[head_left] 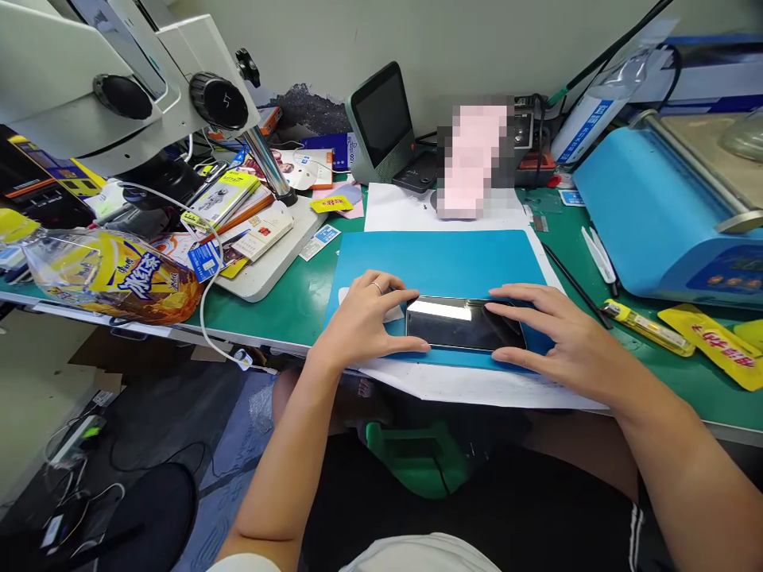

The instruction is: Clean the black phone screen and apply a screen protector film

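A smartphone (453, 330) with a dark, glossy screen lies sideways on a blue mat (441, 258). Light reflects off the upper left of its glass. My left hand (366, 318) holds its left end, thumb at the near edge and fingers at the far edge; a ring is on one finger. At the right end, my right hand (551, 334) grips the phone between thumb and fingers, with one finger reaching over the screen. White paper (429, 385) shows under the mat's near edge. A small pale piece beside the left hand is partly hidden.
A microscope (160, 87) rises at the left, near a drink bottle (113, 274) and booklets. A smart display (381, 123) stands behind the mat. To the right are a blue machine (661, 214), tweezers (601, 256), a black stick (575, 282) and yellow packets (715, 342).
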A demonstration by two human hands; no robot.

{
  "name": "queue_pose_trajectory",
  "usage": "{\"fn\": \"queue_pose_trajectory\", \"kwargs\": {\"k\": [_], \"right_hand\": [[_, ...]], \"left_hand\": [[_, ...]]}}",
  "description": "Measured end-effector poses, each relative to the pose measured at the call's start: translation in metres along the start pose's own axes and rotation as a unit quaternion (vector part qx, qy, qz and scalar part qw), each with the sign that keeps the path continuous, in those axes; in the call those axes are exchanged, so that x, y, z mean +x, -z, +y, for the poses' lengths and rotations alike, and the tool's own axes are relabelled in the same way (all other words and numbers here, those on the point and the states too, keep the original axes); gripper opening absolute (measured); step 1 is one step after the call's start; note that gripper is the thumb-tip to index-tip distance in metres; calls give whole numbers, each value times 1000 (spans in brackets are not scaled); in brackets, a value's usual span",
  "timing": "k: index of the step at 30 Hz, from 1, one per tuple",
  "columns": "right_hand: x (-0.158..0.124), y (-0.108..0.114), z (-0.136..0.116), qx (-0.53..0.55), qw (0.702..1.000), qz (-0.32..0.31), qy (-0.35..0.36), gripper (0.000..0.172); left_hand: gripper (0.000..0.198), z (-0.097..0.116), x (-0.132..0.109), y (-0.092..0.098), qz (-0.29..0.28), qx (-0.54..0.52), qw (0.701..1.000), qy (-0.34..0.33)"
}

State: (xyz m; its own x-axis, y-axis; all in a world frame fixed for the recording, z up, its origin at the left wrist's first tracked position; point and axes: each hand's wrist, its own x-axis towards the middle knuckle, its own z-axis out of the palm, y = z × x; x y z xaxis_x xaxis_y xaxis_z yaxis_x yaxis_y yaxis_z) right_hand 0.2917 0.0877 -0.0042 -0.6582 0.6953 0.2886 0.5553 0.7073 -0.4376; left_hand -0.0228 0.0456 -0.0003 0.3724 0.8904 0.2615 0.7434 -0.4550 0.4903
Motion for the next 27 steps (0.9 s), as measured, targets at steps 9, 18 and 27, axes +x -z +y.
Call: {"fn": "queue_pose_trajectory", "kwargs": {"k": [9,18,27], "right_hand": [[0,-2,1,14,1000,2,-16,48],[0,-1,-4,-4,998,21,-56,42],[1,-2,-8,-14,991,61,-116,38]], "left_hand": [[65,1,1,0,-8,5,1000,5],[62,0,-1,-1,-2,1,1000,5],[58,2,-2,-2,-12,-2,1000,23]]}}
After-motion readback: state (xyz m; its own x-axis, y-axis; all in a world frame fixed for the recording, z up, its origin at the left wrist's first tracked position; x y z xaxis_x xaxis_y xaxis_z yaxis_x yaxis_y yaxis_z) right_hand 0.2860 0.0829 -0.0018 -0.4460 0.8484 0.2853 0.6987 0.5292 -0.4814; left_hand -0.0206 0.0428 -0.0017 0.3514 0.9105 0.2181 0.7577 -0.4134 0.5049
